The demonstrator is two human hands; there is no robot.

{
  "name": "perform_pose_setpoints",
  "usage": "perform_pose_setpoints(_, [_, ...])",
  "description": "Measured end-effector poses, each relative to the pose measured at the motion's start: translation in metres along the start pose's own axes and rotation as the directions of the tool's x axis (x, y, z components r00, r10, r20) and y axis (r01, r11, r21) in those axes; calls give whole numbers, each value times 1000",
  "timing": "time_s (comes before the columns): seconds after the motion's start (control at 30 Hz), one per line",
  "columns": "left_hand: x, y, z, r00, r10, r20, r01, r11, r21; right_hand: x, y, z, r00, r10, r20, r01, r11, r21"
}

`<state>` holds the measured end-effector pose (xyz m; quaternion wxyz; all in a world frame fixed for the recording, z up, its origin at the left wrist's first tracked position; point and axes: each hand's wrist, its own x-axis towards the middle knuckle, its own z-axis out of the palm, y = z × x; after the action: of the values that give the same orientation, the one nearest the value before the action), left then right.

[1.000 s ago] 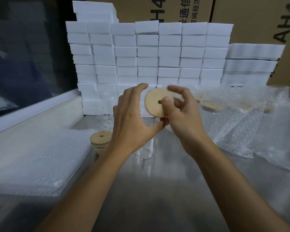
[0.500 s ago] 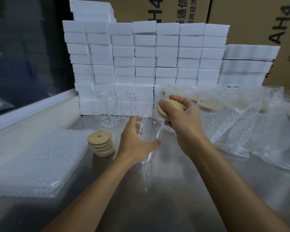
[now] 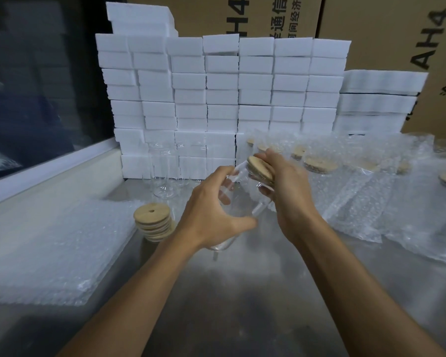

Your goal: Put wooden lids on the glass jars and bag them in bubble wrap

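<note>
Head view: my left hand (image 3: 211,215) grips the jar (image 3: 238,199), tilted with its mouth up and to the right, lifted off the bench (image 3: 242,305). My right hand (image 3: 285,186) curls round the lid (image 3: 260,169) — pressed onto the jar mouth. Lid stack (image 3: 153,224) sits just left; bagged jars (image 3: 319,164) lie right, blurred.

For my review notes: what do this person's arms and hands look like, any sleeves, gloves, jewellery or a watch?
Both forearms are bare up to the frame's lower edge; no sleeves show. The left hand and right hand wear no gloves. No watch, bracelet or ring is visible on either wrist or on the fingers that show. No markings, tape or cables on the arms.
</note>
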<state>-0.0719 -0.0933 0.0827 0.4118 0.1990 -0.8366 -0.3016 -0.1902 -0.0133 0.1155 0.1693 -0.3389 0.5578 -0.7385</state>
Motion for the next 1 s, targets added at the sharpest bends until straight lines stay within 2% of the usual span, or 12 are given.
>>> perform_pose_setpoints(0.17, [4, 7, -12, 925, -144, 353, 298, 849, -436, -3, 3, 2, 987, -72, 143, 83, 994, -74])
perform_pose_setpoints(0.27, [2, 7, -18, 828, -135, 544, 460, 719, -521, -5, 3, 2, 974, -68, 218, 88, 993, -82])
perform_pose_setpoints(0.33, [3, 9, -17, 834, -176, 523, 456, 753, -473, -5, 5, 1, 972, -61, 229, 78, 995, -67])
perform_pose_setpoints(0.4, [5, 11, -12, 893, -259, 368, 383, 867, -319, -5, 7, 2, 975, -72, 212, 92, 992, -88])
perform_pose_setpoints(0.47, [4, 13, -3, 947, -291, 135, 290, 957, 25, -6, 10, 5, 980, -101, 174, 124, 984, -127])
perform_pose_setpoints(0.53, [0, 13, 3, 978, -210, 2, 194, 906, 376, -8, 14, 8, 980, -110, 168, 137, 979, -154])
perform_pose_setpoints(0.57, [0, 13, 3, 980, -198, 0, 181, 897, 403, -8, 15, 9, 981, -106, 161, 132, 979, -158])
perform_pose_setpoints(0.6, [0, 14, 1, 973, -228, 28, 205, 919, 338, -8, 15, 9, 984, -88, 154, 112, 982, -155])
perform_pose_setpoints(0.67, [3, 15, -7, 936, -284, 206, 293, 956, -15, -6, 12, 7, 988, -13, 154, 28, 995, -100])
perform_pose_setpoints(0.77, [3, 17, -16, 838, -168, 520, 434, 783, -446, -3, 7, 3, 974, 64, 219, -87, 991, 97])
perform_pose_setpoints(0.87, [4, 16, -17, 845, -149, 514, 422, 776, -469, -2, 5, 2, 965, 33, 261, -73, 987, 145])
perform_pose_setpoints(1.0, [7, 10, -7, 945, -213, 248, 284, 910, -302, -7, 8, 6, 966, -35, 256, 35, 999, 2])
